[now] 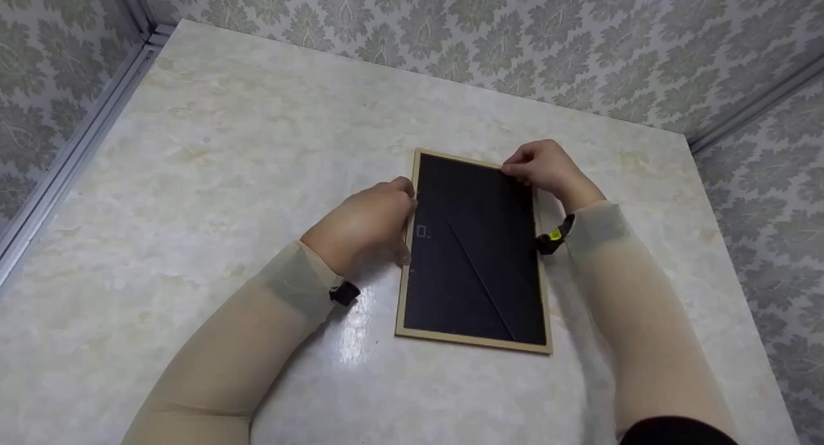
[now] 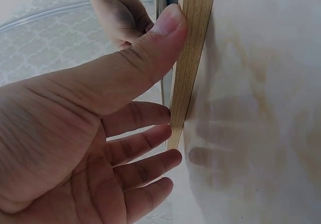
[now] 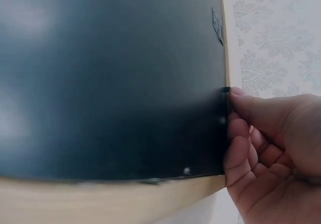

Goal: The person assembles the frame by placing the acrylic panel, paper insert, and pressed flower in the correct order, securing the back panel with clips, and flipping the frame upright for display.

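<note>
A picture frame (image 1: 476,252) with a thin light wooden border lies back up on the table, its black backing board (image 3: 115,83) showing. A slanting line marks a stand flap in that board. Along the frame's left side, my left hand (image 1: 373,223) touches the wooden edge (image 2: 193,48) with thumb and fingertips, the fingers spread and fairly straight. At the upper right corner, my right hand (image 1: 544,171) has curled fingers at the border. Its thumb (image 3: 258,108) presses by a small dark tab (image 3: 225,89) on the inner edge, pinching there.
The pale marbled table (image 1: 225,142) extends around the frame. Patterned wall panels (image 1: 425,26) rise behind and to the right, and a metal rail (image 1: 84,136) runs along the left. Both wrists wear dark straps, the left strap (image 1: 344,293) close over the table.
</note>
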Action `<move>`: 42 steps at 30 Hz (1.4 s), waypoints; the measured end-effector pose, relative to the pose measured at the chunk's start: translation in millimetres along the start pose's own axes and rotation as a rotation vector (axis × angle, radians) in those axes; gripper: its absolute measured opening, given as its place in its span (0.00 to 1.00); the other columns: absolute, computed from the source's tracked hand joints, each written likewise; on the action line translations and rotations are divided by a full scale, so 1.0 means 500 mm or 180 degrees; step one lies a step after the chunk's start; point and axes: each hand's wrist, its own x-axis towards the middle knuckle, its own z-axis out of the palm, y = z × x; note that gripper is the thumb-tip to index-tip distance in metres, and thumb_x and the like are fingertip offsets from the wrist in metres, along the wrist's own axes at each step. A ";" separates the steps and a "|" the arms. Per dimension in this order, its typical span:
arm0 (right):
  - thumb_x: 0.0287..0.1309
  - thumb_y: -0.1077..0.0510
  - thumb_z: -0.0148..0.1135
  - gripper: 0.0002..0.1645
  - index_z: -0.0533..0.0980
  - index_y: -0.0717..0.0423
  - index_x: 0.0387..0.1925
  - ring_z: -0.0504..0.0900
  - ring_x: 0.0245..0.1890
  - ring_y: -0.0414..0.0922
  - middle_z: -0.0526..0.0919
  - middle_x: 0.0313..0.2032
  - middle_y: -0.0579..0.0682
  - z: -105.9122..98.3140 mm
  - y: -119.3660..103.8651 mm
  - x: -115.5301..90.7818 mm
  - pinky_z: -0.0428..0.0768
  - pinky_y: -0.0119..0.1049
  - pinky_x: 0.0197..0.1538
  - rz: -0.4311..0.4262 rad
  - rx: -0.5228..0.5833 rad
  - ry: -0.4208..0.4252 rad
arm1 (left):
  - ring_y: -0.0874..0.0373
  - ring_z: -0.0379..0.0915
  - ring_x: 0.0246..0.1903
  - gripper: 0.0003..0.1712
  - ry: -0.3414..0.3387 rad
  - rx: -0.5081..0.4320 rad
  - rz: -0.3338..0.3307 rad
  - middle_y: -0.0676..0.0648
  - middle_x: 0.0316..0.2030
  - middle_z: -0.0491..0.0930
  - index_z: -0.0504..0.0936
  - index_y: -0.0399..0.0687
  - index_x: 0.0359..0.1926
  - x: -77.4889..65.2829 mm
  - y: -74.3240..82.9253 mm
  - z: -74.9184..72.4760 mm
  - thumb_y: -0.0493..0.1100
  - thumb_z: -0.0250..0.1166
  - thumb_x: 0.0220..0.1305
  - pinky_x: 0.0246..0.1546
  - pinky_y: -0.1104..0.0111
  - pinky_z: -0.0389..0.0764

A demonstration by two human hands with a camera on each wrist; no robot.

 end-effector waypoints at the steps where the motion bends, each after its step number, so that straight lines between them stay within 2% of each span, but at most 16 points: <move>1: 0.79 0.53 0.73 0.11 0.91 0.56 0.51 0.83 0.36 0.42 0.88 0.36 0.41 -0.002 -0.001 0.001 0.83 0.33 0.41 0.0018 0.0009 -0.0033 | 0.45 0.78 0.65 0.24 -0.0001 0.0014 0.0013 0.46 0.69 0.76 0.91 0.45 0.41 0.000 0.000 0.000 0.43 0.94 0.45 0.66 0.55 0.85; 8: 0.78 0.53 0.74 0.12 0.90 0.58 0.52 0.83 0.36 0.42 0.87 0.35 0.42 -0.015 -0.013 0.007 0.84 0.34 0.41 0.0132 0.0036 -0.0212 | 0.45 0.77 0.67 0.23 -0.0005 0.0009 0.0020 0.45 0.71 0.76 0.91 0.45 0.40 0.000 -0.001 -0.001 0.43 0.94 0.46 0.67 0.54 0.85; 15: 0.78 0.54 0.73 0.11 0.88 0.59 0.49 0.84 0.35 0.43 0.86 0.34 0.43 -0.025 -0.027 0.016 0.84 0.34 0.40 0.0103 -0.0190 -0.0398 | 0.45 0.78 0.65 0.24 0.0000 -0.0002 0.0019 0.45 0.69 0.77 0.91 0.45 0.41 0.000 -0.002 -0.001 0.44 0.94 0.45 0.66 0.54 0.86; 22: 0.78 0.54 0.72 0.12 0.88 0.59 0.50 0.84 0.34 0.42 0.86 0.34 0.43 -0.031 -0.023 0.020 0.85 0.34 0.41 0.0110 -0.0187 -0.0469 | 0.44 0.78 0.65 0.32 0.0003 -0.0057 0.0016 0.46 0.69 0.77 0.93 0.48 0.52 0.002 -0.003 -0.001 0.43 0.95 0.43 0.66 0.52 0.86; 25: 0.78 0.54 0.72 0.12 0.88 0.59 0.50 0.84 0.35 0.42 0.87 0.34 0.42 -0.033 -0.024 0.020 0.85 0.34 0.41 0.0125 -0.0188 -0.0492 | 0.45 0.78 0.65 0.32 -0.0020 -0.0020 0.0025 0.46 0.69 0.77 0.93 0.48 0.53 0.003 -0.002 -0.001 0.44 0.95 0.45 0.66 0.52 0.86; 33: 0.76 0.55 0.74 0.11 0.87 0.60 0.49 0.83 0.33 0.41 0.86 0.32 0.42 -0.037 -0.031 0.028 0.84 0.33 0.39 0.0225 -0.0147 -0.0571 | 0.45 0.77 0.66 0.26 -0.0066 -0.0038 -0.0034 0.46 0.70 0.75 0.92 0.46 0.45 0.002 0.002 -0.002 0.43 0.94 0.45 0.65 0.53 0.86; 42: 0.77 0.57 0.72 0.09 0.87 0.60 0.46 0.83 0.30 0.39 0.86 0.32 0.42 -0.033 -0.038 0.030 0.85 0.31 0.37 0.0144 -0.0371 -0.0587 | 0.46 0.78 0.63 0.27 -0.0044 -0.0098 -0.0019 0.46 0.69 0.76 0.93 0.45 0.47 0.000 0.002 -0.004 0.41 0.94 0.45 0.65 0.54 0.86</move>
